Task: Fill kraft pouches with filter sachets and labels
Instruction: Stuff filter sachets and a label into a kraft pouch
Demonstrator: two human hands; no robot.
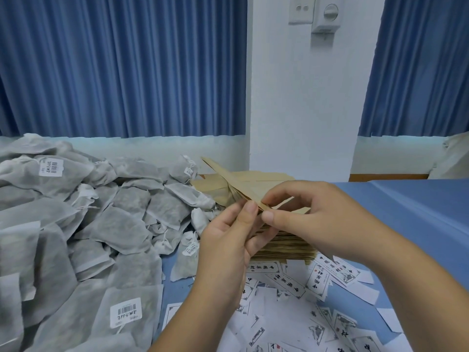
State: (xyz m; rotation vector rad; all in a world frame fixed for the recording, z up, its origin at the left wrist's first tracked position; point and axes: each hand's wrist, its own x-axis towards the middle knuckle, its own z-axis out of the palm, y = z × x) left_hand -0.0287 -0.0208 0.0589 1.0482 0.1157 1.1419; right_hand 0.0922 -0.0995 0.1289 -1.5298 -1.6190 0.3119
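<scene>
A flat kraft pouch (237, 182) is lifted edge-on above a stack of kraft pouches (286, 243) at the table's middle. My left hand (228, 240) pinches its near end between thumb and fingers. My right hand (302, 212) pinches the same end from the right, thumb against the paper edge. A big heap of grey filter sachets (76, 224), some with barcode stickers, covers the left side. White printed labels (299, 301) lie scattered in front of the stack, under my forearms.
A blue cloth (411, 212) covers the table, bare on the right. Behind the table stand a white pillar (302, 110) with wall switches and blue curtains (121, 67) on both sides. A white bag edge shows at the far right.
</scene>
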